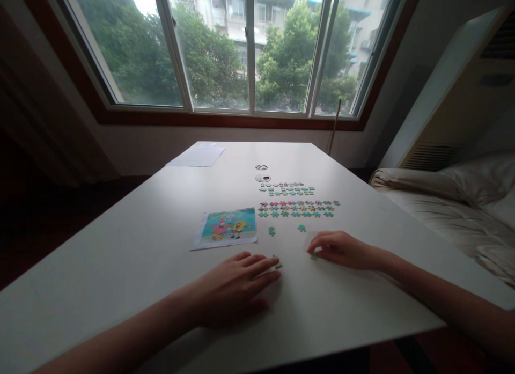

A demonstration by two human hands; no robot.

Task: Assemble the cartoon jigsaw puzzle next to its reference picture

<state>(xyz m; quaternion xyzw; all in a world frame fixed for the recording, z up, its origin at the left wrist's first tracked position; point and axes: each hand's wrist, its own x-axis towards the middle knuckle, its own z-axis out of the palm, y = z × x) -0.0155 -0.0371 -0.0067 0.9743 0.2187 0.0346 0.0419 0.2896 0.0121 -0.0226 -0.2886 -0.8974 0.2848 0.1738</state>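
One green puzzle piece (277, 265) lies on the white surface (120, 245) at the left fingertips, and a second green piece (313, 256) sits under the right fingertips. Two loose pieces (272, 231) lie just beyond, apart from each other, then the sorted rows of pieces (285, 214) and two round discs (263, 178). A cartoon picture sheet (229, 226) lies left of the rows. Wide stretches of surface run from the sheet to the left edge and from the rows to the right edge; the near edge passes below both hands.

The left hand (237, 288) is palm down, its grip loose, thumb apart from the extended fingers. The right hand (341, 249) arches, thumb and index bent down close together; whether that grip pinches its piece, I cannot tell. Each hand partly covers its piece, the left palm is hidden, and both forearms are cut off by the frame.
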